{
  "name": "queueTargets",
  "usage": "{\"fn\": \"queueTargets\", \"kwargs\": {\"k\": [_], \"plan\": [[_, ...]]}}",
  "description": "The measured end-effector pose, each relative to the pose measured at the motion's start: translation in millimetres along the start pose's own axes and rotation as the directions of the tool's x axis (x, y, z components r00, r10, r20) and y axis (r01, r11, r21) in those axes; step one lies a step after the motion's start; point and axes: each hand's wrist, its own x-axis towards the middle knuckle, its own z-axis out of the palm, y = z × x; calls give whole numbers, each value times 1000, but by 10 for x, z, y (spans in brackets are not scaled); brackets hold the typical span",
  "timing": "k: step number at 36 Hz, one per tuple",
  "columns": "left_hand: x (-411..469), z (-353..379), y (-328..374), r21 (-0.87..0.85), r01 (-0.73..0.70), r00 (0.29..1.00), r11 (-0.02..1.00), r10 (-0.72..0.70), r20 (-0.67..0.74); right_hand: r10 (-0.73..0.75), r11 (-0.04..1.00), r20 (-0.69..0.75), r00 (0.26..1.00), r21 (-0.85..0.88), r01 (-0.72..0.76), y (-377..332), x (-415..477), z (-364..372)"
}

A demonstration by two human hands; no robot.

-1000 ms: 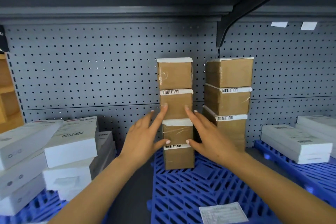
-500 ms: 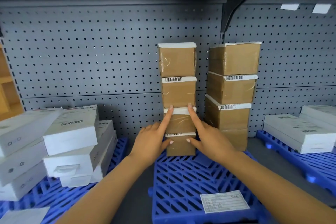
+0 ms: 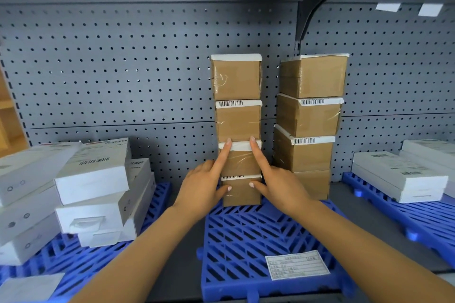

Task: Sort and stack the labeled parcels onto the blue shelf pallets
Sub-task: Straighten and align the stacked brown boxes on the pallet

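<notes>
Left hand, right hand drawn closer in since second ago. Straight fingers press brown box stack, gripping nothing. Stack looks squared on blue pallet.

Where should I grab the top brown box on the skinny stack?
Probably by its two flat side faces, squeezed together, reaching in from the front: the top brown box has bare sides, a gap to the neighbouring stack, and the pegboard wall behind.

Both arms reach forward, left hand and right hand with fingers extended.
</notes>
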Motion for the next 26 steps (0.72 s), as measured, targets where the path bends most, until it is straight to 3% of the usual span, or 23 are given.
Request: {"fn": "queueTargets", "kwargs": {"k": [9,26], "plan": [[6,-1,-21,-96,6,998,995,1,70,24,985,-19,1000,171,-21,-34,-4,64],[13,-64,7,42,47,996,998,-50,68,18,998,13,1000,66,-19,-20,9,7]]}}
